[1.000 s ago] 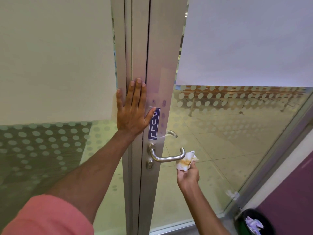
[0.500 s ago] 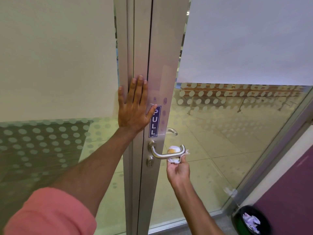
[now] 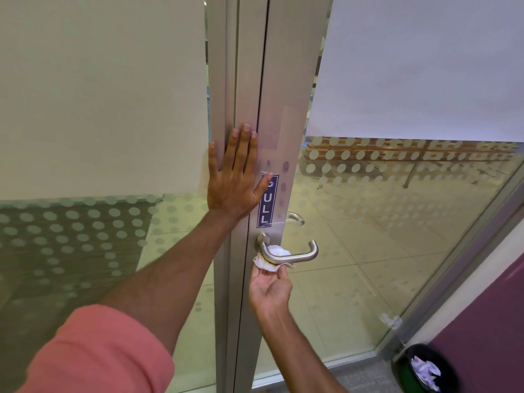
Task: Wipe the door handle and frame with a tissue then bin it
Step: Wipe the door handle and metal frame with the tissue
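Left hand [image 3: 232, 180] flat against the aluminium door frame [image 3: 283, 80], fingers spread beside the blue PULL sticker [image 3: 268, 204]. Right hand [image 3: 269, 289], palm up, fingers pinching a stained white tissue [image 3: 269, 265] against the underside of the lever door handle [image 3: 289, 255]. Black waste bin [image 3: 425, 370] at lower right holds crumpled paper.

Brushed matt metal door handle [image 3: 292, 258]; smooth satin aluminium frame [image 3: 279, 80]; crumpled soft paper tissue [image 3: 272, 258], stained; glossy glass pane [image 3: 382, 251] with frosted dots.
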Available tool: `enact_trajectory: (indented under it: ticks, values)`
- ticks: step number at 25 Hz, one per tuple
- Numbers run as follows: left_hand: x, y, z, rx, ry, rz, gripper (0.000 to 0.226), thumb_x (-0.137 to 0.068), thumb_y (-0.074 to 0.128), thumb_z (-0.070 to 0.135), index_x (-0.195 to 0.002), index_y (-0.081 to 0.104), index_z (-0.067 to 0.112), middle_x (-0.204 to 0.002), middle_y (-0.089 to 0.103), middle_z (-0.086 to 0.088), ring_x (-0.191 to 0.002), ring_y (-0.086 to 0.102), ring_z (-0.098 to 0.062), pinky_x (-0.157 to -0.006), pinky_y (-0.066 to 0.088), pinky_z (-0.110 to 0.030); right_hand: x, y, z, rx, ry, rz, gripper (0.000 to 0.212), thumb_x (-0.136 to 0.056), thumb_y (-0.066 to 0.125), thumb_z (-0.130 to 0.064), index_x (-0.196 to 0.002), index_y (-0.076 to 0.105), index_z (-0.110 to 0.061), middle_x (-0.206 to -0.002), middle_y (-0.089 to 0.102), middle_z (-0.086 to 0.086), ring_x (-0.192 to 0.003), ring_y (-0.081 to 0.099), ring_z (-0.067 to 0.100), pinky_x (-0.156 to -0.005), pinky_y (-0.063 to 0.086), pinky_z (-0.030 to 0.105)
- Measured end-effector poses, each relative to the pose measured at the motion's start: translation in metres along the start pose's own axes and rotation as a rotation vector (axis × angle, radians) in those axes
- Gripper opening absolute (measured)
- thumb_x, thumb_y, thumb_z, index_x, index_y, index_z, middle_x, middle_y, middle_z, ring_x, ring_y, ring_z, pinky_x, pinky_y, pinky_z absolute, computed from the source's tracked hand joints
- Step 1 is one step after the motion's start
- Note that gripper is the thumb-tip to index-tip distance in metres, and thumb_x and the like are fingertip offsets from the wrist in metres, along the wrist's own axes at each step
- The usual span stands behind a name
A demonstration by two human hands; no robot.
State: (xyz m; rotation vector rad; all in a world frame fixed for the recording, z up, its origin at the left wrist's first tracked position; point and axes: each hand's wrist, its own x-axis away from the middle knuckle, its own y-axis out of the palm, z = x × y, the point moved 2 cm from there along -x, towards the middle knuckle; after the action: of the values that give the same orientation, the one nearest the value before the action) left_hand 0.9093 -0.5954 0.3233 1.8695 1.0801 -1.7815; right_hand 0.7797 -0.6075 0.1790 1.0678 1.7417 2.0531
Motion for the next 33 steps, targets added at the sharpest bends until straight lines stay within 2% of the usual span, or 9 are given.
enact_trajectory:
  ticks: [3, 6, 7, 11, 13, 16, 23, 30, 33]
  values:
    - [0.001, 0.0, -0.001, 0.003, 0.005, 0.004, 0.08, -0.099, 0.026, 0.064, -0.155, 0.018, 0.007, -0.16, 0.028, -0.014, -0.148, 0.019, -0.027, -0.121, -0.004, -0.049, 0.004, -0.003, -0.019, 0.038, 0.004, 0.002, 0.033, -0.104, 0.035, -0.019, -0.094, 0.064, -0.006, -0.092, 0.073, 0.015, -0.08, 0.072, 0.025, -0.092, 0.053, 0.036]
    - [0.001, 0.001, 0.0, 0.004, 0.004, 0.009, 0.08, -0.099, 0.026, 0.064, -0.155, 0.018, 0.007, -0.159, 0.028, -0.014, -0.148, 0.02, -0.027, -0.122, -0.003, -0.05, 0.005, -0.001, -0.024, 0.05, -0.017, 0.058, 0.045, -0.104, 0.038, -0.019, -0.074, 0.07, -0.008, -0.092, 0.07, 0.015, -0.061, 0.072, 0.022, -0.066, 0.062, 0.033]
    - [0.001, 0.001, 0.0, 0.003, 0.003, 0.007, 0.081, -0.099, 0.027, 0.064, -0.155, 0.018, 0.007, -0.16, 0.028, -0.014, -0.148, 0.02, -0.027, -0.122, -0.004, -0.05, 0.004, 0.001, -0.02, 0.077, -0.028, 0.079, 0.044, -0.104, 0.039, -0.019, -0.075, 0.07, -0.007, -0.095, 0.067, 0.015, -0.063, 0.07, 0.022, -0.063, 0.062, 0.032]
    - [0.002, 0.002, -0.001, 0.0, 0.002, 0.009, 0.081, -0.099, 0.029, 0.064, -0.155, 0.017, 0.006, -0.16, 0.027, -0.014, -0.148, 0.019, -0.027, -0.122, -0.005, -0.05, 0.0, 0.011, 0.006, 0.102, -0.005, 0.08, 0.039, -0.106, 0.03, -0.028, -0.113, 0.054, 0.002, -0.107, 0.065, 0.023, -0.087, 0.067, 0.031, -0.097, 0.05, 0.043]
    - [0.001, 0.002, -0.002, 0.008, -0.003, 0.004, 0.081, -0.099, 0.029, 0.063, -0.155, 0.018, 0.006, -0.16, 0.027, -0.014, -0.148, 0.019, -0.027, -0.122, -0.005, -0.049, 0.001, 0.011, 0.01, 0.064, 0.019, 0.048, 0.045, -0.106, 0.03, -0.034, -0.112, 0.054, 0.003, -0.103, 0.069, 0.024, -0.088, 0.071, 0.03, -0.099, 0.049, 0.042]
    - [0.001, 0.001, -0.001, 0.008, 0.002, 0.008, 0.081, -0.099, 0.028, 0.063, -0.156, 0.016, 0.005, -0.16, 0.024, -0.013, -0.149, 0.018, -0.027, -0.122, -0.005, -0.05, -0.001, 0.008, 0.001, 0.178, 0.025, 0.043, 0.039, -0.105, 0.034, -0.034, -0.11, 0.058, -0.003, -0.091, 0.075, 0.018, -0.079, 0.074, 0.029, -0.084, 0.057, 0.043]
    - [0.002, 0.003, 0.0, 0.018, 0.007, 0.015, 0.081, -0.099, 0.026, 0.063, -0.155, 0.002, 0.01, -0.161, 0.017, -0.012, -0.149, 0.016, -0.026, -0.122, -0.006, -0.05, -0.013, 0.002, -0.057, 0.286, 0.01, 0.087, 0.039, -0.106, 0.031, -0.032, -0.104, 0.059, -0.004, -0.12, 0.059, 0.021, -0.127, 0.05, 0.031, -0.111, 0.034, 0.044]
    - [0.002, 0.003, -0.003, 0.01, 0.006, 0.025, 0.083, -0.099, 0.028, 0.063, -0.156, 0.007, 0.006, -0.159, 0.023, -0.014, -0.148, 0.02, -0.027, -0.122, -0.009, -0.048, -0.029, 0.027, -0.104, 0.288, -0.101, 0.092, 0.033, -0.106, 0.036, -0.021, -0.125, 0.054, -0.001, -0.131, 0.055, 0.018, -0.128, 0.052, 0.031, -0.106, 0.042, 0.04]
    - [0.002, 0.002, -0.002, 0.009, 0.007, 0.017, 0.082, -0.099, 0.028, 0.062, -0.156, 0.009, 0.006, -0.16, 0.025, -0.013, -0.148, 0.02, -0.027, -0.122, -0.008, -0.049, -0.028, 0.022, -0.122, 0.413, -0.269, 0.033, 0.033, -0.104, 0.039, -0.017, -0.13, 0.052, -0.001, -0.117, 0.063, 0.014, -0.099, 0.067, 0.02, -0.1, 0.049, 0.032]
